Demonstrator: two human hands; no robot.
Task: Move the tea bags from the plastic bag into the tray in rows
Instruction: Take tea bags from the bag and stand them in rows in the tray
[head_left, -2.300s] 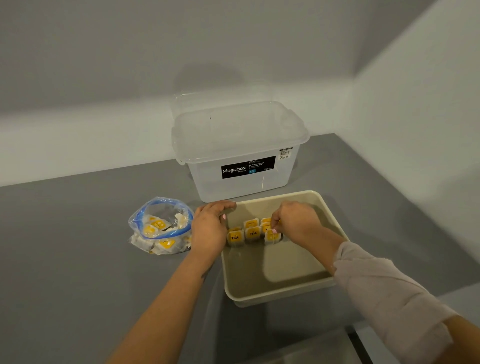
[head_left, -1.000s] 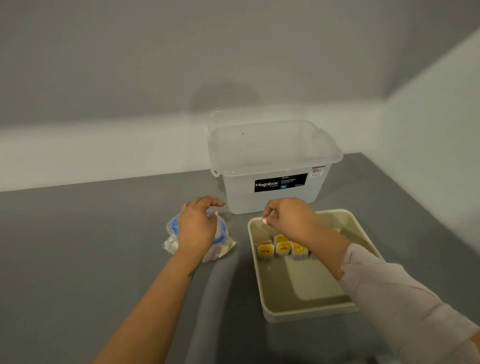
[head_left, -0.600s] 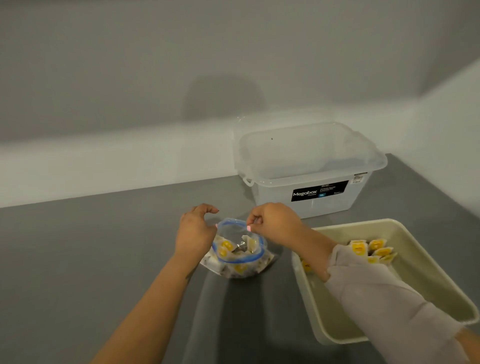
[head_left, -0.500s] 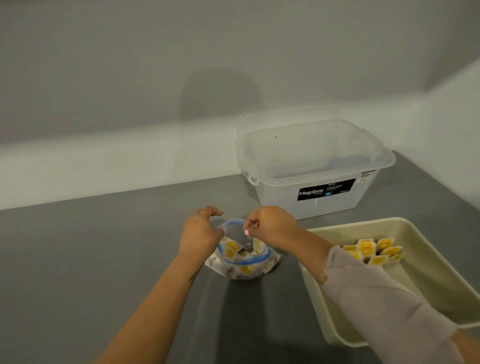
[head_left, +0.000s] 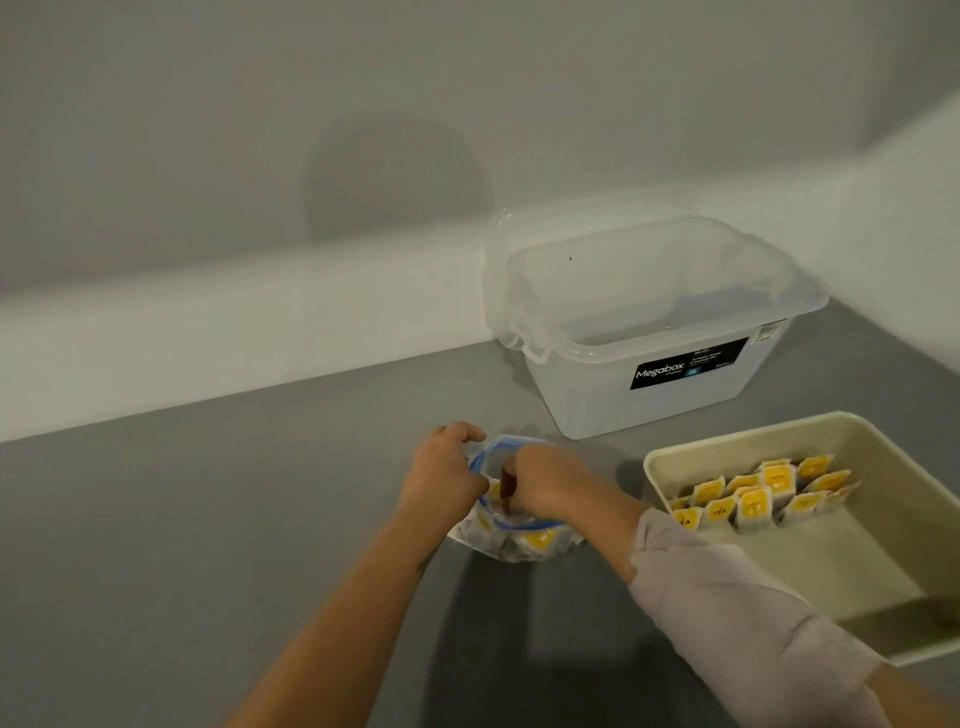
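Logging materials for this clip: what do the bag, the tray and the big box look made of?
Bag: thin clear plastic film, crumpled, blue zip rim.
Tray: probably rigid plastic, beige, matte, with rounded moulded corners.
Box: translucent, frosted-looking hard plastic; the counter shows faintly through it.

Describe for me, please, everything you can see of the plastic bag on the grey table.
The plastic bag is small, clear and soft, with a blue zip rim around its open mouth. It lies slumped on the grey table, left of the beige tray. Yellow-labelled tea bags show through its wall. The left hand holds the rim; the right hand reaches into the mouth.
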